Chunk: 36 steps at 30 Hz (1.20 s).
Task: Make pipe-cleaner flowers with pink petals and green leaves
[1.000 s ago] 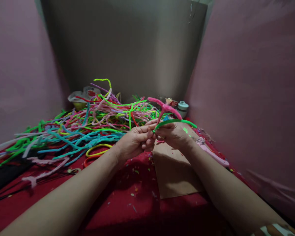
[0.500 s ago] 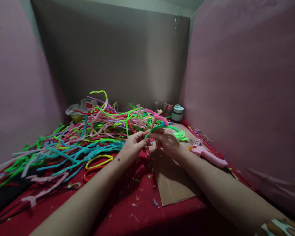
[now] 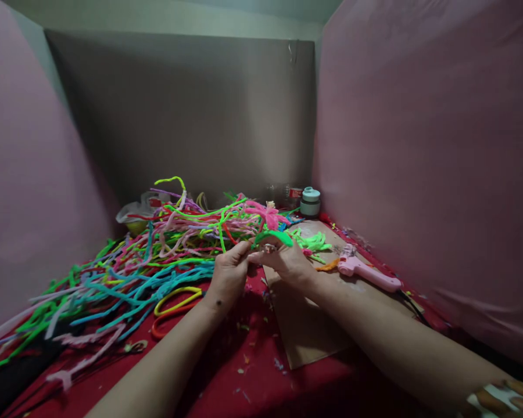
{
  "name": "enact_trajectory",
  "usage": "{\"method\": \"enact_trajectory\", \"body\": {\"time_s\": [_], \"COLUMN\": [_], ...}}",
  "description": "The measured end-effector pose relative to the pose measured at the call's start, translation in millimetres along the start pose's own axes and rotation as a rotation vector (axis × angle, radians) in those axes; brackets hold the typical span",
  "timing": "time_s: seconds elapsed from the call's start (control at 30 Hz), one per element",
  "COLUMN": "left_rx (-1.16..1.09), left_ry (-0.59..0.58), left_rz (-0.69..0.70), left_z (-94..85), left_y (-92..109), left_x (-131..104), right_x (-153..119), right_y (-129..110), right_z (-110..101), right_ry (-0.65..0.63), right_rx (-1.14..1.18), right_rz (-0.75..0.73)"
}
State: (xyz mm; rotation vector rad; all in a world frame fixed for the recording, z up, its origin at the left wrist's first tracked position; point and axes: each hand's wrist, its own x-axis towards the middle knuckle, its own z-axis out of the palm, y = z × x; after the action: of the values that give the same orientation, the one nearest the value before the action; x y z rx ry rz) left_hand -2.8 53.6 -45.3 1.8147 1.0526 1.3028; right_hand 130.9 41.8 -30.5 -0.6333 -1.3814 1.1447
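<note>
Between my two hands a green pipe cleaner (image 3: 273, 237) is bent into an arch. My left hand (image 3: 230, 268) is closed, thumb on top, pinching its left end. The fingers of my right hand (image 3: 291, 266) are curled around the other side, and a small pale and reddish bit that I cannot make out shows under the arch. Just beyond the hands a pink pipe-cleaner flower (image 3: 268, 216) with a pale tuft rests against the heap of pipe cleaners (image 3: 187, 232). Light green looped pipe cleaners (image 3: 311, 239) lie right of the right hand.
A pink glue gun (image 3: 368, 273) lies on a cardboard sheet (image 3: 305, 342) at right. Scissors with yellow and red handles (image 3: 176, 299) lie beside my left forearm. A pale-blue-lidded jar (image 3: 310, 202) stands at the back. Scraps dot the red cloth (image 3: 244, 383).
The green pipe cleaner has turned and now arches up between the hands. My left hand has rolled into a tighter grip. The pink flower shows more fully, and the view has shifted slightly.
</note>
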Motion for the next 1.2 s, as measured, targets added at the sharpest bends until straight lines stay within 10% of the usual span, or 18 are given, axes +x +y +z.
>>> {"method": "enact_trajectory", "body": {"time_s": [0.33,0.5,0.93,1.2], "left_rx": [-0.473,-0.58,-0.317,-0.459], "left_ry": [-0.345,-0.421,-0.178,-0.04], "left_rz": [-0.245,-0.319,-0.06,0.053], "left_z": [-13.8,-13.5,-41.5,-20.4], "left_y": [10.7,8.9,35.0,57.2], "left_x": [6.0,4.0,17.9,2.4], "right_x": [12.9,9.7,8.6,0.1], "right_y": [-7.9,-9.3,5.1,-0.9], "right_z": [-21.3,-19.5,-14.7,-4.4], "right_ry": [-0.269,-0.191,0.091,0.074], "right_rx": [-0.172,-0.164,-0.308,-0.255], "right_rz": [-0.114,-0.159,-0.206,-0.143]}}
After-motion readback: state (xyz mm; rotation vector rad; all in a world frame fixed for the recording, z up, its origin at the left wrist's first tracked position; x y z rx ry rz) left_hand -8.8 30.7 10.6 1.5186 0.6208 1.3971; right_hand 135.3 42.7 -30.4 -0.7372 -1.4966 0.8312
